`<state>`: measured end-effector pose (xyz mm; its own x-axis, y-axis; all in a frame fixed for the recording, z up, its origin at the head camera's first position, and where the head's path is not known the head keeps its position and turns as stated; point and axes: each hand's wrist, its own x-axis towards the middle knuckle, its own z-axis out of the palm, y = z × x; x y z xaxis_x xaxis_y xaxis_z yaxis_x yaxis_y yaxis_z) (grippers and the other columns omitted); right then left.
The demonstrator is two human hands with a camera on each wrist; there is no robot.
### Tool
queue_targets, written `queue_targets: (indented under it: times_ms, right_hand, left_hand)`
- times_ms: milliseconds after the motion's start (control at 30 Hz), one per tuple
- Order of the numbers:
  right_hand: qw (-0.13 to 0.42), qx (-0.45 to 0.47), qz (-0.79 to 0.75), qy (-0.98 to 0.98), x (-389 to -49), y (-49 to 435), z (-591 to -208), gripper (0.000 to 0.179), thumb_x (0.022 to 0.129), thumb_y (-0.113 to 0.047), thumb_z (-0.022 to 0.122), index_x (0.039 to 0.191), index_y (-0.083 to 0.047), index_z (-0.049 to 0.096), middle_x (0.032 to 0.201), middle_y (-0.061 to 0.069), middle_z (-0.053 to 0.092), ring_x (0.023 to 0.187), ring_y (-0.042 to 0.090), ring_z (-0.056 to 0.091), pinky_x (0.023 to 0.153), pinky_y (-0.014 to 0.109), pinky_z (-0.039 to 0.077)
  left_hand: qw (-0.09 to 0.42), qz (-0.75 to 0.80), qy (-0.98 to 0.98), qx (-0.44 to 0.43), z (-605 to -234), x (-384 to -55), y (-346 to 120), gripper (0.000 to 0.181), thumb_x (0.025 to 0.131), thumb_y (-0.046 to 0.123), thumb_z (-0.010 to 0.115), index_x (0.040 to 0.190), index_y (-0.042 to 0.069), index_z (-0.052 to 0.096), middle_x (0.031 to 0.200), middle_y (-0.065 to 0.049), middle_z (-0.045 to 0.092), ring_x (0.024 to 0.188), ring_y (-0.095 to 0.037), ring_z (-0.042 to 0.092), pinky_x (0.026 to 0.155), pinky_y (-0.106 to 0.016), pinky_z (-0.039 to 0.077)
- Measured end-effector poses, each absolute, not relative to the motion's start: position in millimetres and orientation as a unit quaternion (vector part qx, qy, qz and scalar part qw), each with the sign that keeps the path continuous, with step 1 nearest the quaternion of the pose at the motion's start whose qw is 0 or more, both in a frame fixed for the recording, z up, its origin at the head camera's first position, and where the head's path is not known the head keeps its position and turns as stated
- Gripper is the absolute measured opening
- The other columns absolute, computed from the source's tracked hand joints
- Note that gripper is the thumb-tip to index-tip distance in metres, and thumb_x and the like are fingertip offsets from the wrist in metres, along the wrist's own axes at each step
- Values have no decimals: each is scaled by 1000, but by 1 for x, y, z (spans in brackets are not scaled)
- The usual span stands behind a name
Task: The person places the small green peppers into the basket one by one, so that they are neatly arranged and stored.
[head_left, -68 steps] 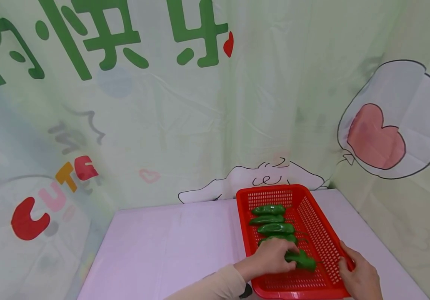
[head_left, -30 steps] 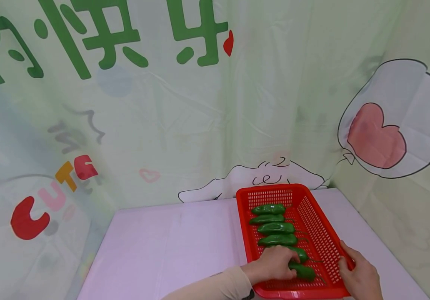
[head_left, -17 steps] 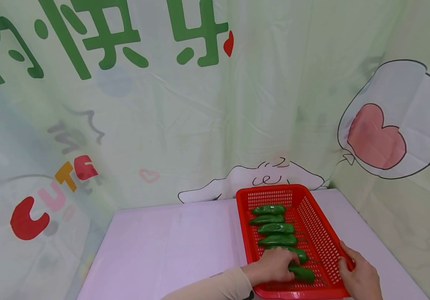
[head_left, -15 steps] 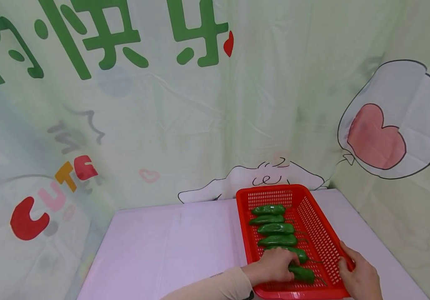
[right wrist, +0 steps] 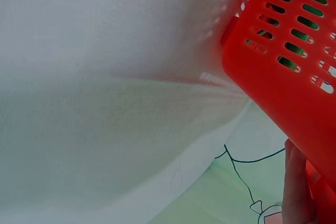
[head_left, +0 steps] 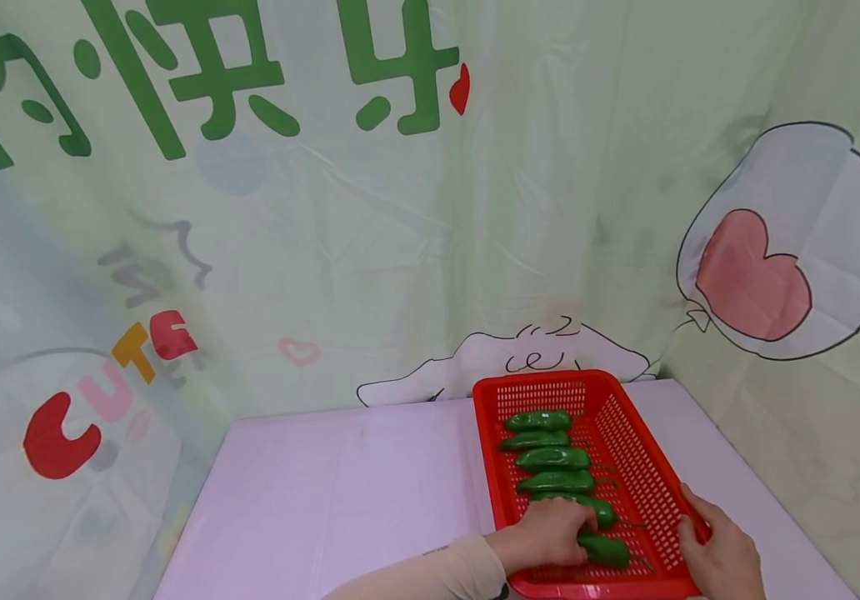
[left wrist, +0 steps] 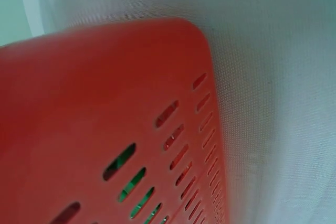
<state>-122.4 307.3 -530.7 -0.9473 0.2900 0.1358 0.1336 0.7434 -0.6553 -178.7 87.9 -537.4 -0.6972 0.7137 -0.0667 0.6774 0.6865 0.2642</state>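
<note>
In the head view, a red perforated plastic basket [head_left: 643, 442] holds several long green peppers lying crosswise in a row, such as the pepper [head_left: 552, 458] in the middle. My left hand [head_left: 550, 532] reaches in over the near left rim and grips the nearest green pepper [head_left: 607, 551], covering its left end. Just beyond it lies another pepper [head_left: 601, 510], partly hidden by the fingers. My right hand [head_left: 726, 550] holds the basket's right rim, thumb inside. In the right wrist view, fingers [right wrist: 296, 187] show under the rim. The left wrist view shows only the basket's outer wall [left wrist: 105, 87].
The basket stands on a pale lilac table [head_left: 325, 492], close to its back edge. A printed curtain [head_left: 385, 250] hangs behind the table, and a cloth side wall [head_left: 797, 433] stands to the right.
The pepper in my left hand has come down and nearer, onto the basket floor, exposing the pepper beyond it. My right hand stays on the rim. Little moved in the last half second.
</note>
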Motion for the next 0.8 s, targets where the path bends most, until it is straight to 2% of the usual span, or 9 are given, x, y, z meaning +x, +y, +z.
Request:
queue_targets:
  times_ms: [233, 600, 800]
  right_hand:
    - [116, -114, 341, -926, -123, 308, -533, 48, 91, -6, 55, 135, 11, 49, 126, 41, 51, 76, 31, 61, 49, 26, 46]
    - [98, -123, 348, -924, -122, 307, -530, 49, 91, -6, 55, 137, 10, 47, 128, 41, 49, 79, 34, 61, 51, 26, 47]
    - [87, -128, 356, -922, -122, 307, -529, 50, 93, -6, 53, 140, 9, 46, 130, 42, 47, 73, 29, 59, 48, 27, 48]
  left_hand:
    - [85, 92, 920, 372, -539, -177, 90, 27, 76, 27, 79, 101, 28, 69, 76, 19, 55, 67, 2, 46, 54, -17, 35]
    - [96, 89, 921, 368, -536, -173, 91, 27, 77, 29, 80, 101, 28, 69, 73, 18, 55, 65, 2, 47, 55, -18, 36]
    - [90, 77, 921, 371, -540, -175, 94, 28, 76, 30, 80, 102, 29, 69, 74, 18, 55, 67, 1, 47, 56, -19, 37]
